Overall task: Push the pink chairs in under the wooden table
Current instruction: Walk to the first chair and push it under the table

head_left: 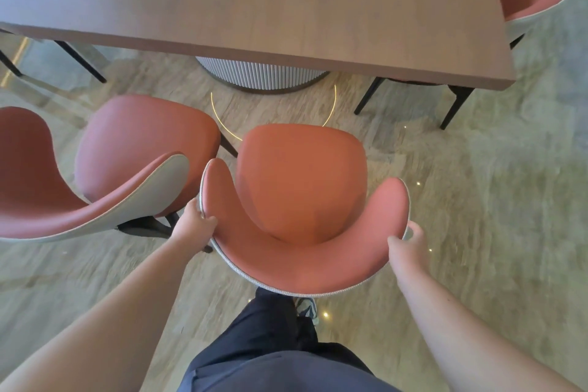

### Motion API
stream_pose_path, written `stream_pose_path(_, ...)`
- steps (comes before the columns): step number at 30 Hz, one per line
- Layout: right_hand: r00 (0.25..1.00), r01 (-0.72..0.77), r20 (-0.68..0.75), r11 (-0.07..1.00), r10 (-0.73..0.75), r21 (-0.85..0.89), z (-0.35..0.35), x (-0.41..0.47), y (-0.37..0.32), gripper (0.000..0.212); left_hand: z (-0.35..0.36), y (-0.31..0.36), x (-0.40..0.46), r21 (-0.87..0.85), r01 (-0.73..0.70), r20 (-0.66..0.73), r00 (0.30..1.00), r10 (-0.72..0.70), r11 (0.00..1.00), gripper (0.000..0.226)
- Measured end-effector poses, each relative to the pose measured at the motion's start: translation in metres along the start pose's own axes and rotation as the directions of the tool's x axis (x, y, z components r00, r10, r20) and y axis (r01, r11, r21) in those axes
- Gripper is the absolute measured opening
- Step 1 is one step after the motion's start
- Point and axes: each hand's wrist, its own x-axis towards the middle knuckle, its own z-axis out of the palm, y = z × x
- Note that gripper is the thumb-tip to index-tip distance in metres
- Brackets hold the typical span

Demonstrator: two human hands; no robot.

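Hands, left hand (194, 222) and right hand (409, 237), each curled round the backrest rim of the pink chair (302, 188), should drive evenly toward 12 o'clock, under the desk (254, 3), clear of the pedestal (261, 75).

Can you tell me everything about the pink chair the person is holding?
The held chair has a smooth pinkish-orange seat and a curved wraparound back, with speckled grey fabric outside. It stands upright on the floor, facing the wooden table but not under it. The left hand grips its left wing and the right hand its right wing. Another pink chair stands close at its left.
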Motion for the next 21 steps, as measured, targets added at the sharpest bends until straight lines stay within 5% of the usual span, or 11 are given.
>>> stream_pose_path(12, 0.985, -0.174, -0.013, 0.983, 0.173, -0.056, 0.02, 0.041, -0.029, 0.08, -0.023, 0.02, 0.086, -0.147, 0.183, 0.152, 0.975, -0.161, 0.972, 0.082)
stream_pose_path(21, 0.948, -0.315, -0.053, 0.949, 0.313, -0.028, 0.035, 0.064, -0.024, 0.089, 0.018, 0.012, 0.078, -0.323, 0.318, 0.112, 0.948, -0.297, 0.891, 0.059)
